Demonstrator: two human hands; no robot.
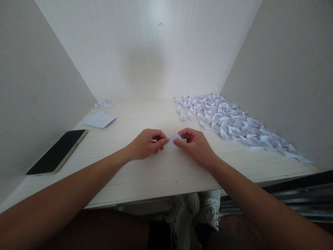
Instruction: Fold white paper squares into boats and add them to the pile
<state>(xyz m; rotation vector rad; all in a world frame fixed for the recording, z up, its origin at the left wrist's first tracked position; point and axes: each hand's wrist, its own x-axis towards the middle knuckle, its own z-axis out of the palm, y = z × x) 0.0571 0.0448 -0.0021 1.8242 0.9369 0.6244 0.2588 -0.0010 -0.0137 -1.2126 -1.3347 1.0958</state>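
Note:
A small piece of folded white paper [172,140] is held between my two hands, just above the middle of the table. My left hand [148,143] pinches its left corner between thumb and fingertips. On the other side, my right hand [194,144] grips the paper with the thumb on its near face and the fingers curled behind. Several small folded paper boats [226,121] lie in a wide heap to the right of my right hand. A stack of white paper sheets [101,119] rests beyond my left hand, apart from it.
A phone or tablet with a dark screen [58,151] lies at the table's left. Small paper scraps [104,103] sit in the far left corner. Pale walls [156,52] enclose the white table [140,180] at the back and both sides. Shoes [209,208] show below the front edge.

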